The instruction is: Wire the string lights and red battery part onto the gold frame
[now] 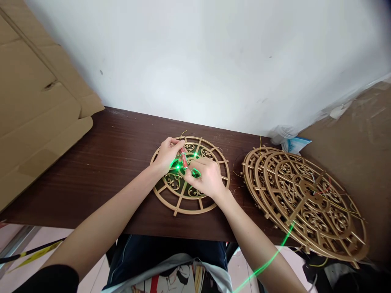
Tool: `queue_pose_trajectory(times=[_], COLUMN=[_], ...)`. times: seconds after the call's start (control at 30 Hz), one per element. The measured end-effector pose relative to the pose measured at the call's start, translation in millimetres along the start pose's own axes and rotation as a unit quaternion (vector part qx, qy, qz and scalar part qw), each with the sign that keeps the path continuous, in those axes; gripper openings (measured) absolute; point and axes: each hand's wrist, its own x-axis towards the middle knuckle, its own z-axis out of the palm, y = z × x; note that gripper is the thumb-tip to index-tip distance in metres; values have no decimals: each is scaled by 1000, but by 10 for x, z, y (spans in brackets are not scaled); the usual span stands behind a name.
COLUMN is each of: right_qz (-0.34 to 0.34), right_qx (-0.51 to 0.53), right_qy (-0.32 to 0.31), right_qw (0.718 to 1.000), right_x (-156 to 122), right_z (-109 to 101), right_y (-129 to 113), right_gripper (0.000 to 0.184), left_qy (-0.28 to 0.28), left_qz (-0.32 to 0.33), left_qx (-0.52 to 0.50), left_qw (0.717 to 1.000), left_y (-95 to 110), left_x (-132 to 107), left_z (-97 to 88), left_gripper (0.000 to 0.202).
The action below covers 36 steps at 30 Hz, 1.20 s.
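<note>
A gold openwork disc [180,208] with rings, spokes and scroll patterns lies flat on the dark brown table in front of me. Above its middle, a small red battery [183,158] is held tilted between both hands. My left hand [169,154] is closed, its fingers on the battery's upper end. My right hand [206,174] is closed too, thumb and fingertips pinching at the lower end. Bright green lights [178,167] glow beside the battery on the disc. Whether thin wires are pinched at the battery's ends I cannot tell.
Several more gold discs [301,215] are stacked at the right, overhanging the table's front edge, with thin wires loose on them. A clear plastic cup [282,133] and a blue-white packet [295,144] stand behind. Cardboard [39,89] rises at the left; a white wall closes the back.
</note>
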Motion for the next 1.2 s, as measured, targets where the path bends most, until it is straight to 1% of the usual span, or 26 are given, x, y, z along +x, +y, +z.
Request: queue_pose_trajectory(times=[0.3, 0.43, 0.53, 0.6, 0.67, 0.73, 0.8, 0.87, 0.93, 1.03, 1.13, 1.2], right_qz=[7, 9, -7, -34, -35, 13, 88, 157, 202, 238, 255, 263], right_qx=[1, 13, 40, 76, 123, 166, 192, 211, 240, 283, 302, 322], right_qy=[-12, -5, 3, 6, 18, 44, 71, 81, 79, 58, 34, 15], right_qw=[1000, 1000, 999, 997, 992, 985, 975, 962, 946, 927, 918, 909], right_x=[-10, -9, -6, 0, 13, 31, 52, 67, 72, 64, 59, 64], right_z=[9, 10, -3, -30, -71, -116, -147, -155, -142, -109, -87, -83], right_y=[8, 13, 13, 6, -1, 7, 41, 99, 159, 207, 194, 174], right_gripper=[23, 23, 24, 25, 27, 28, 28, 26, 24, 24, 24, 26], left_qy=[0, 8, 1, -16, -36, -52, -62, -77, -102, -152, -197, -217], left_qz=[-7, -16, -31, -32, -29, -30, -32, -29, -20, 4, 28, 39], left_qx=[-2, 2, 7, 3, -5, -8, -4, 4, 6, -5, -30, -35], left_qw=[1000, 1000, 999, 999, 999, 998, 998, 997, 995, 988, 979, 975], left_y=[-6, 2, 16, 23, 29, 38, 54, 79, 111, 154, 170, 163], left_x=[14, 21, 16, 8, 1, -7, -15, -28, -46, -78, -96, -95], left_z=[-3, -3, -12, -23, -34, -41, -43, -39, -31, -21, -18, -21], left_gripper=[28, 27, 22, 21, 23, 26, 27, 28, 29, 31, 32, 33])
